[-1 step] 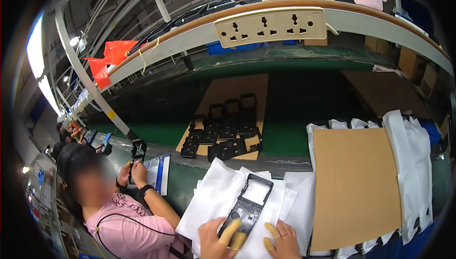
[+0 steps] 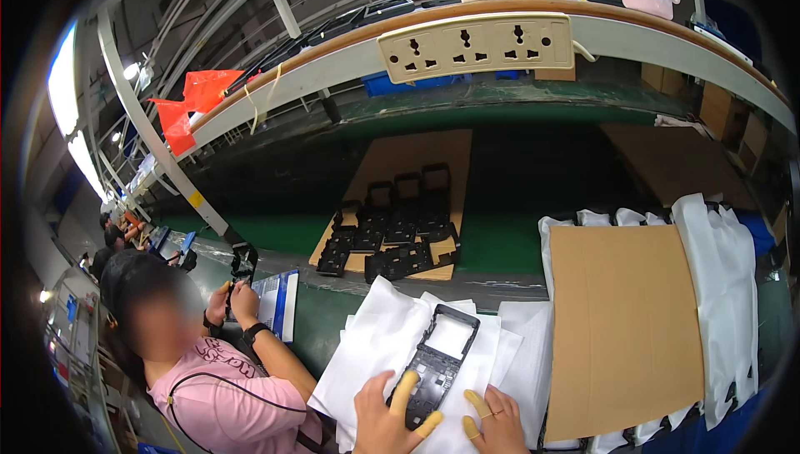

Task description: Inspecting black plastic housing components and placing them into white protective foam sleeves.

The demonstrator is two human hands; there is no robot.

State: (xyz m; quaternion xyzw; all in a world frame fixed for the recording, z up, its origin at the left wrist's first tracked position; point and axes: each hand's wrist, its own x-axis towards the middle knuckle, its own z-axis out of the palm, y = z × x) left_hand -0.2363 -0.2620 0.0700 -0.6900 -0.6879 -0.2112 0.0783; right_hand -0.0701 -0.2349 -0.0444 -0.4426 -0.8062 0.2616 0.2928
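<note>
- The black frame (image 2: 435, 373) is long and roughly rectangular, with rounded corners and a large open window at one end; white shows through that window. The rest is a dark plate with greyish patches and small cut-outs.
- It lies on the loose, overlapping white sheets (image 2: 358, 379) in front of the person, between the two hands.
- The left hand (image 2: 382, 421) is at the frame's near end, forefinger and thumb spread well apart. The forefinger reaches over the left edge, the thumb over the near end — whether either presses down cannot be told.
- The right hand (image 2: 500, 426) rests just right of the frame, over the sheets, its forefinger and thumb apart with nothing between them. Yellow covers (image 2: 477, 405) sheathe the forefinger and thumb of both hands.
- The window end points away from the person — the long axis runs from the near left to the far right, tilted a little off straight ahead.
- Beyond the sheets, more black parts (image 2: 400, 261) lie grouped on a piece of cardboard (image 2: 433, 144).
</note>
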